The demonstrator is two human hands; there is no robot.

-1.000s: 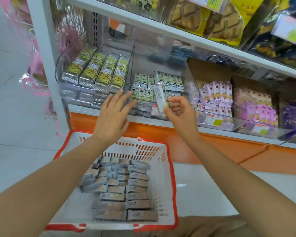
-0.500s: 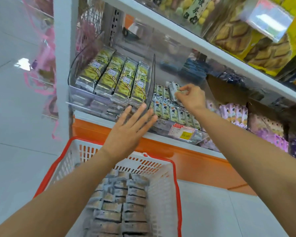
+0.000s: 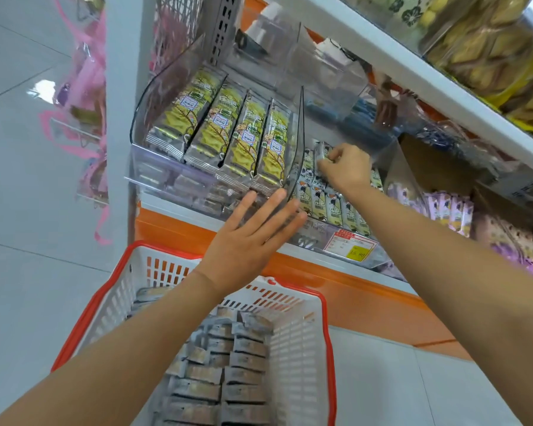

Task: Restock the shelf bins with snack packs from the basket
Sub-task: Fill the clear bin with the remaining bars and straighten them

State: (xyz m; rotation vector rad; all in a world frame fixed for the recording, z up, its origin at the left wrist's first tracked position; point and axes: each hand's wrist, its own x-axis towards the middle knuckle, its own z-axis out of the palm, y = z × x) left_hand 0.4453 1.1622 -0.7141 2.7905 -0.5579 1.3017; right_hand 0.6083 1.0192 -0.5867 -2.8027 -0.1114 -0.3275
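Fingertips of the right grip (image 3: 345,169), a bare hand, pinch 1 small silvery snack pack (image 3: 321,150) by its end. The hand holds the pack roughly upright at the back of the middle clear plastic bin (image 3: 313,236), just above the rows of small green-and-white packs (image 3: 333,207) standing there. Its forearm reaches in over the bin's front wall, where a red-and-yellow price label (image 3: 350,245) is fixed.

The left grip (image 3: 253,238) is spread flat and carries nothing, its fingers straight and fanned. The fingertips lie at the foot of the curved clear divider (image 3: 299,139) between the middle bin and the left clear bin (image 3: 142,118); I cannot tell whether they touch the plastic. The left bin holds 4 long yellow-green packs (image 3: 225,130), side by side and sloping down toward the front.

Below both forearms sits the white slotted plastic basket with a red rim (image 3: 83,318), near the orange base of the shelf unit (image 3: 173,229). Flat grey-brown snack packs (image 3: 243,358) fill the basket in stacked rows.

To the right of the middle bin stand pale purple packs (image 3: 446,210). The white upper shelf (image 3: 413,66) carries clear bags of yellow biscuits (image 3: 480,56). Pink ribbon bundles (image 3: 74,96) hang to the left of the white upright, over the pale tiled floor (image 3: 28,272).
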